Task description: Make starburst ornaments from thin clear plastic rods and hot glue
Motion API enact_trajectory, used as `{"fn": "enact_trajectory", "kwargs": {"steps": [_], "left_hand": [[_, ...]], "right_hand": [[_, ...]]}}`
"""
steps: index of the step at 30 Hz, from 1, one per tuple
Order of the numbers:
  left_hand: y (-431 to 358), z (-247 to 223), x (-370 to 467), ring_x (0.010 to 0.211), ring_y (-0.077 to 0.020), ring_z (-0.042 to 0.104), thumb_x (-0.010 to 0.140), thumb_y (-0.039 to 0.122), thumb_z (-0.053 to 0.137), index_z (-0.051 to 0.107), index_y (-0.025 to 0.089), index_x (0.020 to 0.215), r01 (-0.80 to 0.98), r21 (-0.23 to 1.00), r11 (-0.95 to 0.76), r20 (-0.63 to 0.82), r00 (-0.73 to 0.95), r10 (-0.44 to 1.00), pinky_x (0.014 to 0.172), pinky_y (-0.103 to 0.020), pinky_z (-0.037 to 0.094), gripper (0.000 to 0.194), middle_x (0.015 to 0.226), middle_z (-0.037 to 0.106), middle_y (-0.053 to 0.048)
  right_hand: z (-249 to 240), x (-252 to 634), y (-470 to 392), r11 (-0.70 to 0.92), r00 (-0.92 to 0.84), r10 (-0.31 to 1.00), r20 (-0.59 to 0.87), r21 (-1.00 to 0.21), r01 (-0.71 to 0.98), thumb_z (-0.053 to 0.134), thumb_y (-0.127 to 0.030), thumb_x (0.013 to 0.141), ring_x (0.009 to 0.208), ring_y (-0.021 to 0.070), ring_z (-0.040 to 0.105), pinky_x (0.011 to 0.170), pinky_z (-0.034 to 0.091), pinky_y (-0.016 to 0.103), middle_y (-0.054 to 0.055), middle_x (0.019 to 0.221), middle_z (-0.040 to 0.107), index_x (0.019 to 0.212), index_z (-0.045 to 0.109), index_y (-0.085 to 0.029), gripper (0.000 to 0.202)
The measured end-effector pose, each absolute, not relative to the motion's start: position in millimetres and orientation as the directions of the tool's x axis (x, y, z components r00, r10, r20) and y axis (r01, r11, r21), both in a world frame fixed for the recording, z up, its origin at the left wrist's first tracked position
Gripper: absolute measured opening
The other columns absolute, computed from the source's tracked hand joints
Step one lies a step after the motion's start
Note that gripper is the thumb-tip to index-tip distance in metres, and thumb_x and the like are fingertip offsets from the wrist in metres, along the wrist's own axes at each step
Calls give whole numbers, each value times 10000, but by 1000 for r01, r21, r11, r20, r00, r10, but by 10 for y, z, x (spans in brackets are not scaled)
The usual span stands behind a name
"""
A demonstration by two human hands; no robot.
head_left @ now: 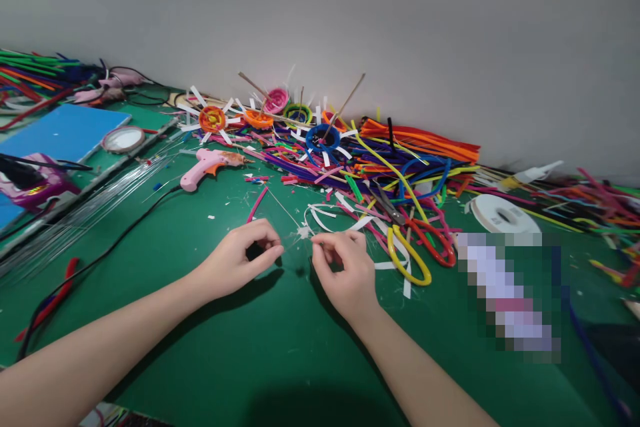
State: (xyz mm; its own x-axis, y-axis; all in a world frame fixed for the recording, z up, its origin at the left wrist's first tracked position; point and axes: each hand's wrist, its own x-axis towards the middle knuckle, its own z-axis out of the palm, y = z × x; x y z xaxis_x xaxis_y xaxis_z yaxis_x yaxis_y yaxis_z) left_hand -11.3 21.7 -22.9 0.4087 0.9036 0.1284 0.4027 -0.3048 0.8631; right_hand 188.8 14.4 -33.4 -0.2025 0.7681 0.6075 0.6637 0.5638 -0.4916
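Note:
Over the middle of the green table (200, 347), my left hand (245, 257) is closed, thumb and index finger pinched on something too fine to make out. My right hand (345, 267), also pinched, faces it a short gap away; what it holds is thin and unclear. Thin transparent strands show around the fingertips. A whitish patch (303, 231) lies on the table just beyond them. A pink pipe cleaner piece (257, 204) stands out behind my left hand. White paper strips (367, 221) curl on the table beyond my right hand.
A pink glue gun (200, 168) lies back left, its cable running forward. Scissors (425, 240) with red and yellow handles lie right, near a white ribbon roll (504, 215). Behind are colourful pipe cleaners (420, 140) and a blue coiled piece (323, 138) with a stick.

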Motion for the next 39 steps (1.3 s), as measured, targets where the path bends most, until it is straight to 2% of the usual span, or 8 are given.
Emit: {"fn": "enact_trajectory", "kwargs": {"steps": [5, 10, 13, 19, 28, 32, 35, 39], "left_hand": [[219, -254, -122, 719, -111, 498, 890, 273, 471, 545, 175, 781, 388, 866, -316, 144, 413, 899, 697, -248, 399, 164, 773, 543, 4], [213, -235, -119, 733, -121, 506, 898, 289, 453, 546, 172, 801, 375, 869, -323, 145, 431, 891, 713, -264, 409, 178, 787, 551, -5], [206, -221, -116, 730, -123, 502, 898, 298, 448, 541, 170, 799, 373, 868, -328, 149, 433, 889, 704, -262, 408, 186, 780, 546, -6], [198, -187, -132, 732, -124, 510, 897, 322, 446, 557, 164, 788, 333, 898, -286, 128, 426, 896, 700, -252, 410, 223, 775, 549, -7], [189, -76, -154, 637, -98, 514, 867, 387, 521, 585, 154, 802, 175, 983, -56, -32, 461, 887, 618, -222, 409, 250, 676, 552, 21], [159, 15, -164, 671, -115, 573, 869, 363, 537, 610, 150, 800, 82, 996, -18, -22, 466, 885, 667, -245, 446, 235, 681, 631, -5], [140, 114, -153, 664, -112, 599, 848, 337, 580, 626, 155, 809, -13, 1000, 24, -15, 472, 882, 680, -246, 469, 192, 669, 651, 1], [139, 225, -109, 607, -100, 601, 811, 319, 630, 633, 155, 828, -80, 991, 103, -49, 503, 863, 645, -242, 487, 165, 651, 646, 13]], "right_hand": [[-260, 1899, 110, 554, -147, 758, 636, -507, 661, 502, -168, 799, 611, 151, 464, 680, 430, 332, -43, 612, 428, 990, 523, -203, 196], [-33, 1862, 123, 641, -227, 679, 698, -413, 648, 619, -251, 788, 797, 193, 580, 823, 420, 410, 27, 840, 611, 1048, 524, -220, 279], [83, 1816, 131, 663, -273, 685, 676, -422, 618, 675, -304, 778, 939, 227, 614, 964, 357, 466, 48, 962, 669, 1019, 570, -236, 272], [179, 1766, 170, 624, -269, 754, 599, -525, 578, 676, -278, 805, 872, 184, 654, 1024, 310, 465, -9, 878, 713, 881, 628, -253, 94], [454, 1739, 239, 607, -372, 790, 487, -536, 587, 696, -316, 787, 780, 143, 654, 1031, 323, 431, -40, 819, 708, 835, 618, -229, 126], [540, 1746, 224, 572, -338, 816, 469, -572, 587, 704, -346, 772, 780, 156, 649, 975, 385, 416, -34, 770, 691, 874, 623, -233, 172], [605, 1768, 203, 543, -345, 839, 420, -625, 561, 700, -356, 770, 736, 150, 648, 802, 476, 333, -28, 751, 687, 847, 646, -233, 154], [667, 1794, 184, 495, -366, 866, 342, -691, 527, 707, -327, 761, 658, 124, 640, 622, 480, 248, -39, 703, 683, 802, 663, -226, 118]]}}
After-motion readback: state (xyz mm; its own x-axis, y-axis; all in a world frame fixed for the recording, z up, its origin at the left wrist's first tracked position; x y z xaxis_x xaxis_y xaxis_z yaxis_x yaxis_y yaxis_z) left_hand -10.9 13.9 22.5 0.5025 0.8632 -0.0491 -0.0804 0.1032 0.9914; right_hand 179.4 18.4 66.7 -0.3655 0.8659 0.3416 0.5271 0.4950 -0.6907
